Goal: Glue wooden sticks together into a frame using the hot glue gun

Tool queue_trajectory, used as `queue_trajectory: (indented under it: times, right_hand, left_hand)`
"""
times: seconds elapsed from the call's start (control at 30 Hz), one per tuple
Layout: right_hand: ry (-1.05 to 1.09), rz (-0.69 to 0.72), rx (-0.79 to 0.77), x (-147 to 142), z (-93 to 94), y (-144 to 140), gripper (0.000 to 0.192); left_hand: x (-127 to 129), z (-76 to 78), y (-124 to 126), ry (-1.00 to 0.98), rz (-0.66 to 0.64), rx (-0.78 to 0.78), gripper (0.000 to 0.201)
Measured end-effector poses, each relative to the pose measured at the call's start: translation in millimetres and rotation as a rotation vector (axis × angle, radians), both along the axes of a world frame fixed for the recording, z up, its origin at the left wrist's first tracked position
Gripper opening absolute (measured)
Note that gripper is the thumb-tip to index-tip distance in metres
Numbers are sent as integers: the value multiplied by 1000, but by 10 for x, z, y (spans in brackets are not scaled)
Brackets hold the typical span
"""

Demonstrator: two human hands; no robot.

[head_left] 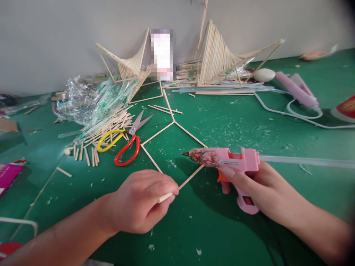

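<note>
My left hand [144,201] is closed in a pinch on a thin wooden stick [164,198], whose blunt end pokes out between thumb and finger. That hand is at the near corner of a four-sided frame of wooden sticks [158,133] lying on the table; the corner itself is hidden by the fingers. In my right hand [267,186] is a pink hot glue gun [234,159], its nozzle pointing left above the frame's right corner. A clear glue stick [302,160] runs out of the gun's back. One finger is near the orange trigger [222,176].
Scissors [133,131] with yellow and red handles lie left of the frame, by cut sticks [91,153] and plastic wrapping [80,99]. Two stick models [133,62] [216,55] stand against the wall. A pale purple glue gun [296,88] with a white cord lies at the right.
</note>
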State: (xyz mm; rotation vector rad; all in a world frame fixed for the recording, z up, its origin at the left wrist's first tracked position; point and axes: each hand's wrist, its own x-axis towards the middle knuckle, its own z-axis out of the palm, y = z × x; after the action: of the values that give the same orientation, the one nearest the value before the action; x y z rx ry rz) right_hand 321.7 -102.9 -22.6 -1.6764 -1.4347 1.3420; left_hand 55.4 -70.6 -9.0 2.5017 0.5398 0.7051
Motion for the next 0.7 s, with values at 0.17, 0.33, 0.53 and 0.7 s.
queue_trajectory:
  times: [0.17, 0.33, 0.53, 0.7]
  right_hand:
    - [10, 6, 40, -6, 7, -3, 54]
    - [9, 7, 25, -8, 3, 5, 54]
    - [5, 0, 9, -10, 16, 2, 57]
    - [6, 4, 0, -17, 21, 11, 60]
  left_hand:
    - [-6, -12, -1, -2, -16, 2, 24]
    - [-10, -15, -6, 1, -26, -13, 23]
    - [-8, -9, -13, -23, 7, -40, 23]
    - [-20, -6, -6, -35, 44, -54, 24]
